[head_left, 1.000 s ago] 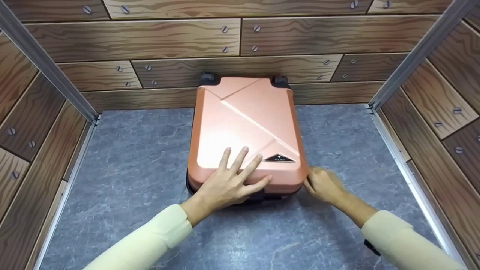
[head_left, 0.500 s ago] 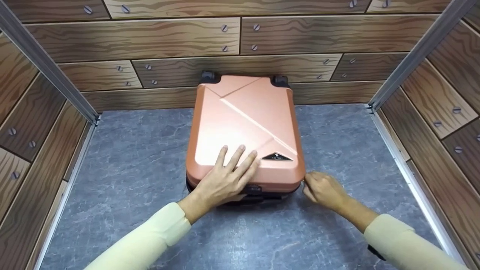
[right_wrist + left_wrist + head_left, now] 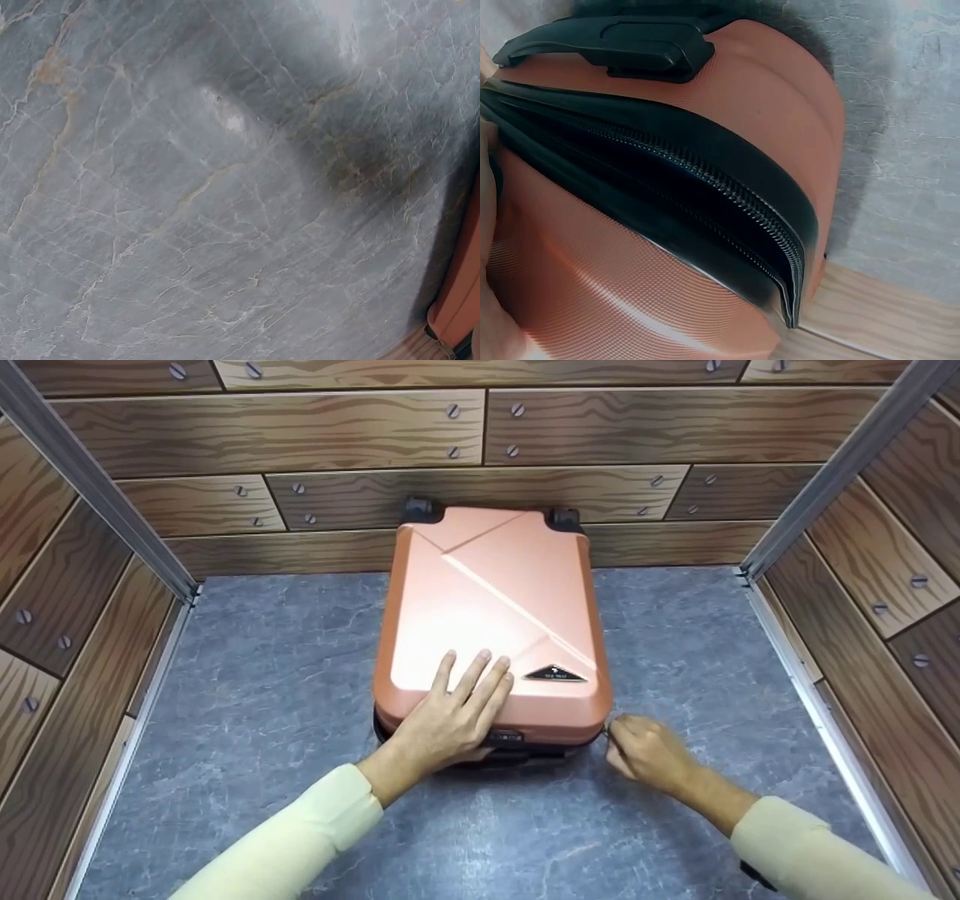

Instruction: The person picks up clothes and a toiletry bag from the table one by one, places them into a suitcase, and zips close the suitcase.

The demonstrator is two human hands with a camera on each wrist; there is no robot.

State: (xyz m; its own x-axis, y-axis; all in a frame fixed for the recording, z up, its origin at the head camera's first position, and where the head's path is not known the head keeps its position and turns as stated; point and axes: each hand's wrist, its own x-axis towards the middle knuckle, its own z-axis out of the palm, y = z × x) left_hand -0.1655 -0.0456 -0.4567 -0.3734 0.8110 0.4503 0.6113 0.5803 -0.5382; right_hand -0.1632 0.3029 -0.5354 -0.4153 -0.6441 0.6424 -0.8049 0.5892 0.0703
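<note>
A rose-gold hard-shell suitcase (image 3: 495,592) lies flat, its wheels against the back wall. My left hand (image 3: 442,720) rests on its near left part with straight fingers on the lid; its thumb is at the near edge. In the left wrist view the zipper (image 3: 727,191) gapes along one side and round the corner, its teeth parted beside the black carry handle (image 3: 645,49). My right hand (image 3: 649,750) is at the near right corner, fingers curled, pinching what looks like the zipper pull (image 3: 606,728), mostly hidden by the fingertips.
Grey marbled floor (image 3: 262,675) surrounds the suitcase on its left, right and near sides. Wood-plank-patterned walls (image 3: 337,431) stand at the back and both sides, with metal corner posts (image 3: 832,469). In the right wrist view mostly floor shows, with a suitcase edge (image 3: 459,289) at the right.
My right hand has moved slightly nearer to me round the suitcase corner. My left hand has shifted a little left, and its thumb has drawn in from the right. The suitcase is nearly still.
</note>
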